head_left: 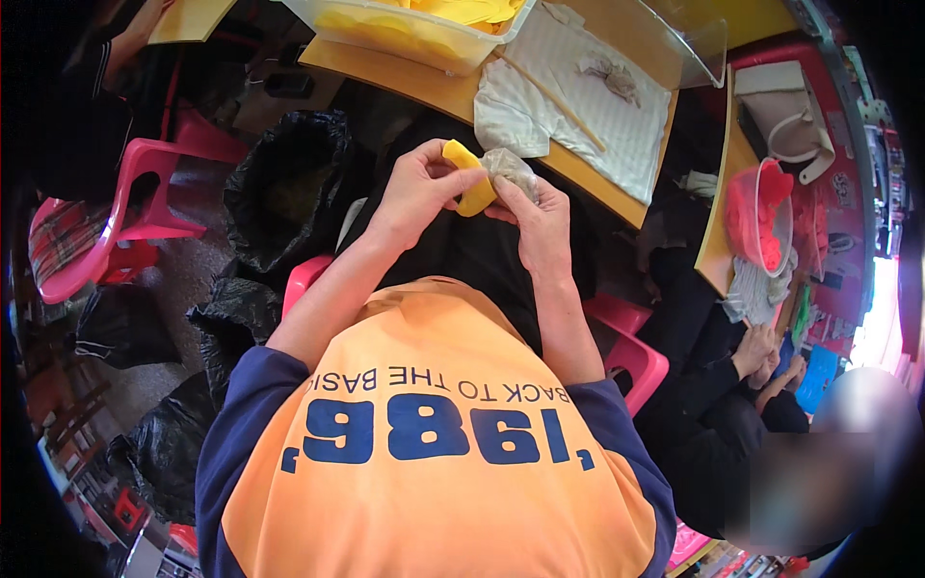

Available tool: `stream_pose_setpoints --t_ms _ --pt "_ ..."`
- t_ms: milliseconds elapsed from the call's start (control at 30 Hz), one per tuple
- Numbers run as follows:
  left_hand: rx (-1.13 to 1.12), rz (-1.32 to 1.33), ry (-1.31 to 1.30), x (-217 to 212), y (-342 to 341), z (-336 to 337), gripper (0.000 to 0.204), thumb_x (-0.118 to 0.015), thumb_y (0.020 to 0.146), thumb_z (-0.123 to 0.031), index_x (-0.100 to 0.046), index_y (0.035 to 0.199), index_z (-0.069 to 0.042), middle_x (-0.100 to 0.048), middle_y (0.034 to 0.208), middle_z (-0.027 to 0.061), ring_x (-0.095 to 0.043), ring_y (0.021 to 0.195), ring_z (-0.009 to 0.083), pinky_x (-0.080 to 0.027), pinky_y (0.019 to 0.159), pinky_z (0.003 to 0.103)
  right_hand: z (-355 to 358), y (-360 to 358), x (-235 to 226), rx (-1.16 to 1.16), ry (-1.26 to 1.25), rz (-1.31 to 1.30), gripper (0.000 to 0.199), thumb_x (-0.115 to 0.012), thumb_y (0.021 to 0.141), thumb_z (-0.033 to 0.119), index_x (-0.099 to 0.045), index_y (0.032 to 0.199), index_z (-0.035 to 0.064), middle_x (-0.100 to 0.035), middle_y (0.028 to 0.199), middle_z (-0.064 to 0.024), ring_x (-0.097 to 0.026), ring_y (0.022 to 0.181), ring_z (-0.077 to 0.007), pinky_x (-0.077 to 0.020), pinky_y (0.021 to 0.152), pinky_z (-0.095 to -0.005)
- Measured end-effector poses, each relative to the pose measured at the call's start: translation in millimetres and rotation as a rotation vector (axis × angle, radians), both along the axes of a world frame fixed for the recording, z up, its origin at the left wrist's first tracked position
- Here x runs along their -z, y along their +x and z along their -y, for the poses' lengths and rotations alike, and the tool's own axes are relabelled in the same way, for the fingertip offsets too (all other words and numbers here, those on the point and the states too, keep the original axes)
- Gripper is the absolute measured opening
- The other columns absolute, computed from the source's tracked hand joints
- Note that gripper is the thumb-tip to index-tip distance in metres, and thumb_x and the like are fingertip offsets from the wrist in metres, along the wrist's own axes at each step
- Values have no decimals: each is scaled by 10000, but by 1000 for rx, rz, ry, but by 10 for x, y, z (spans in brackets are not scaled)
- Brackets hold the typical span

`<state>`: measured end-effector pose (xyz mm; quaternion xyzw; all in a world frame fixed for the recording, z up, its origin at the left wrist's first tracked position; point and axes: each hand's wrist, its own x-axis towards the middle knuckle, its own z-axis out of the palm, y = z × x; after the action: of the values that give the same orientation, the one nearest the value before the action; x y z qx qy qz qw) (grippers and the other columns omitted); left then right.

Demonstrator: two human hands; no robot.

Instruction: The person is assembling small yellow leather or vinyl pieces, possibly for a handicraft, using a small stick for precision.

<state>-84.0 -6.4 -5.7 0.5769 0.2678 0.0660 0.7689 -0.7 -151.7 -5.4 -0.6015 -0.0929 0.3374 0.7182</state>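
Observation:
My left hand point(414, 195) pinches a curved, bright yellow piece point(471, 196) between thumb and fingers; its exact kind does not show. Close beside it, my right hand point(540, 222) grips a small crumpled clear plastic bag point(511, 166) with something greyish-brown in it. The two things meet or nearly touch above my lap, just short of the table edge. My fingers hide part of both.
A white tub point(414, 43) of yellow pieces stands on the wooden table point(385, 79). Right of it, a white cloth point(617, 135) carries a thin stick point(554, 94) and a crumpled greyish bundle point(611, 77). A black-bagged bin point(279, 193) stands at left; a person's hands point(758, 354) show at right.

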Motion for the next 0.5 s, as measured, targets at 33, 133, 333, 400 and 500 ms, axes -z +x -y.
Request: stream_pose_setpoints --t_ms 33,133,333,400,500 --pt "-81 38 -184 6 -7 44 210 -711 816 -127 -642 996 -43 -635 841 8 -591 727 64 -480 589 185 8 -49 13 13 9 -4 193 -631 865 107 -676 1035 29 -674 912 -25 -621 755 -74 -521 638 -228" --pt "-76 113 -154 118 -77 88 170 -684 833 -84 -653 992 -31 -650 884 25 -610 743 75 -508 612 195 30 -158 108 77 2 161 161 -612 860 80 -686 989 20 -670 881 -18 -619 755 -82 -510 703 -224" --pt "-39 98 -287 159 -166 105 220 -649 849 -54 -645 1065 -10 -659 980 79 -632 796 118 -550 675 229 22 -293 254 187 263 -53 286 -540 835 -6 -577 1118 9 -630 1033 -42 -609 896 -116 -506 795 -261" --pt "-37 104 -362 154 -137 94 250 -627 862 -50 -612 1108 -9 -649 1008 84 -629 829 128 -555 687 237 17 -302 191 149 406 -338 365 -558 836 -6 -505 1197 20 -593 1107 -61 -604 961 -144 -522 815 -296" --pt "-69 126 -375 271 -105 144 332 -589 886 -55 -515 1206 -7 -621 1057 96 -626 887 147 -564 710 254 24 -319 323 190 354 -338 371 -588 835 0 -505 1196 22 -593 1099 -70 -610 974 -169 -532 825 -321"
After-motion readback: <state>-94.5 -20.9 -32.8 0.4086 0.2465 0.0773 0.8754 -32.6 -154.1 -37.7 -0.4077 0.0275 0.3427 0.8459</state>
